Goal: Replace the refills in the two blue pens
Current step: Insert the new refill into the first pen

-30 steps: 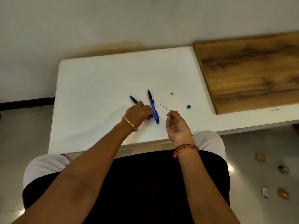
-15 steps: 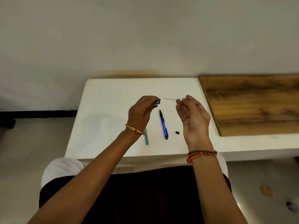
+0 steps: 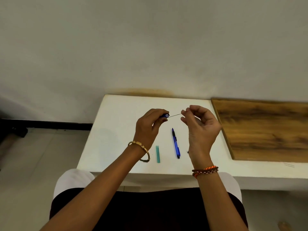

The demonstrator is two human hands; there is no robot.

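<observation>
Blue pen point(image 3: 165, 115) in left hand point(image 3: 146, 129); thin refill point(image 3: 175, 114) at its end.

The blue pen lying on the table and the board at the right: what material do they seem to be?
Blue pen: apparently plastic, smooth and glossy blue with black tip and clip. Board: looks like wood or wood-look laminate, showing brown grain with a matte finish.

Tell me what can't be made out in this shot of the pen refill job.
Head view only:
- Blue pen barrel in the left hand: mostly hidden by its fingers.
- Thin dark refill: far end hidden in the right hand; whether it has entered the barrel is too small to tell.
- Small black piece: nearly hidden by the right wrist.
</observation>
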